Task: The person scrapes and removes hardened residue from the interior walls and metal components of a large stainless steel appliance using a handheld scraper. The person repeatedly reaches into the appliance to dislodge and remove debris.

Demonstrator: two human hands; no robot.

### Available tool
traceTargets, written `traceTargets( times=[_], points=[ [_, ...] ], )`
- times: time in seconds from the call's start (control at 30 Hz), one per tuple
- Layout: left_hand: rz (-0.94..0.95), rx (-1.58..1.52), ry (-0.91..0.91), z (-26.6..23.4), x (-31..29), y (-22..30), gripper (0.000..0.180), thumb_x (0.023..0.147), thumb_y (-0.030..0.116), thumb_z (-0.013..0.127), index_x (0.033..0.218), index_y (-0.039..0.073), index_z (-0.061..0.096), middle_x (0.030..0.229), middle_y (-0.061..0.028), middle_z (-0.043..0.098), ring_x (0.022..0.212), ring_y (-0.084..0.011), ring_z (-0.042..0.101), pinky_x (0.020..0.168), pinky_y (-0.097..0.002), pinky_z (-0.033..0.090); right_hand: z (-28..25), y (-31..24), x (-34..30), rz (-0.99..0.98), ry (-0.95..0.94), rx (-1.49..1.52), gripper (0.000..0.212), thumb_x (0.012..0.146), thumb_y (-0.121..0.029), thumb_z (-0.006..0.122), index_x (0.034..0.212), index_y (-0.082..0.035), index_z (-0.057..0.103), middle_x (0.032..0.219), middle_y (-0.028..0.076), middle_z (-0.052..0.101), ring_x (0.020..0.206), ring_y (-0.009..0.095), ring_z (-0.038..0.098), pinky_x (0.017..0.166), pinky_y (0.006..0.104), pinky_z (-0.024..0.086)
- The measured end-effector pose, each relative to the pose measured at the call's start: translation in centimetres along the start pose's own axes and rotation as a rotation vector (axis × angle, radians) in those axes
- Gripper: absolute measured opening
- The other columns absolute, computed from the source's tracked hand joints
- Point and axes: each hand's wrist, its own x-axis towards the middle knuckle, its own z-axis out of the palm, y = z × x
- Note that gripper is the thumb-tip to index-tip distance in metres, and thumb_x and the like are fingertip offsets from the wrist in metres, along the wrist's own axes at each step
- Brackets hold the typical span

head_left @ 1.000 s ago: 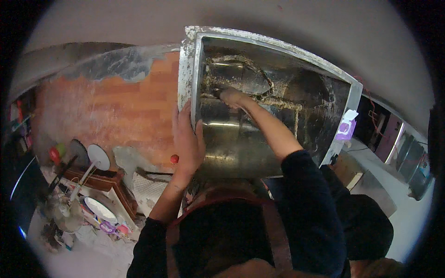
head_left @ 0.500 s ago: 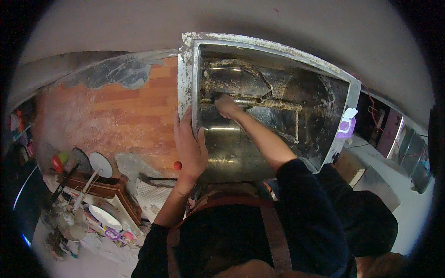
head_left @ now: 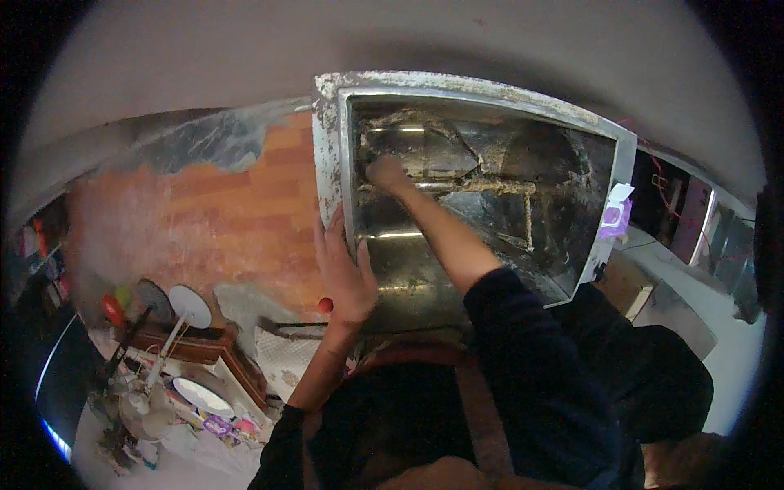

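Observation:
A metal mixer tub (head_left: 329, 155) with pale, flaking residue on its rim stands in front of me. Inside it a crusted shaft with a bent mixing arm (head_left: 498, 187) runs across, coated in dried tan matter. Deep in the tub's left end is my right hand (head_left: 386, 175), closed beside the shaft's left end. Whatever its fingers hold is hidden and too dark to name. My left hand (head_left: 347, 273) lies along the tub's near left edge, fingers stretched out and holding nothing. A small red ball-like knob (head_left: 325, 305) shows next to that wrist.
A purple-and-white wipes pack (head_left: 615, 216) sits on the tub's right rim. Left of the tub spreads a worn wood-patterned surface (head_left: 237, 220). A round white lamp or mirror on a stand (head_left: 189, 305), clutter and a quilted cushion (head_left: 286, 355) are at the lower left.
My right hand has shifted a little farther away and left inside the tub, past the shaft. My left hand stays along the edge. The whole view has moved slightly.

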Motion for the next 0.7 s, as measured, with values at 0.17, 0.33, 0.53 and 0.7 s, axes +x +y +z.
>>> traceTargets(
  times=[0.17, 0.33, 0.53, 0.7],
  points=[
    [0.004, -0.035, 0.023, 0.6, 0.1, -0.4, 0.06, 0.093, 0.001, 0.056, 0.151, -0.004, 0.041, 0.154, -0.0225, 0.045, 0.149, -0.0498, 0.028, 0.122, -0.0539, 0.024, -0.9, -0.4, 2.3, 0.377, 0.023, 0.439, 0.02, 0.082, -0.018, 0.067, 0.084, -0.002, 0.078, 0.083, 0.025, 0.072, 0.084, 0.04, 0.074, 0.079, 0.0506, 0.058],
    [-0.041, -0.099, 0.009, 0.5, 0.3, -0.5, 0.061, 0.091, 0.003, 0.057, 0.15, -0.003, 0.043, 0.151, -0.0212, 0.049, 0.148, -0.0499, 0.031, 0.121, -0.0539, 0.025, 2.6, 0.9, 1.3, 0.135, 0.01, 0.252, 0.024, 0.083, -0.024, 0.064, 0.082, -0.003, 0.077, 0.087, 0.026, 0.072, 0.085, 0.046, 0.07, 0.084, 0.0547, 0.055],
    [-0.043, -0.021, 0.006, 1.0, 0.3, -0.6, 0.058, 0.093, 0.009, 0.056, 0.149, -0.004, 0.044, 0.151, -0.0217, 0.049, 0.148, -0.049, 0.03, 0.121, -0.0535, 0.025, 3.8, 1.5, 3.9, 0.298, -0.043, 0.217, 0.024, 0.085, -0.023, 0.063, 0.075, -0.006, 0.076, 0.084, 0.02, 0.074, 0.081, 0.041, 0.071, 0.078, 0.0519, 0.056],
    [0.014, -0.034, 0.009, 1.0, 0.2, -0.4, 0.056, 0.095, 0.011, 0.055, 0.147, -0.005, 0.044, 0.152, -0.0228, 0.048, 0.149, -0.0502, 0.029, 0.122, -0.0545, 0.024, 5.5, 2.6, 1.3, 0.106, 0.022, 0.126, 0.027, 0.084, -0.026, 0.066, 0.088, -0.002, 0.078, 0.1, 0.026, 0.074, 0.094, 0.044, 0.072, 0.083, 0.0529, 0.058]
  ],
)
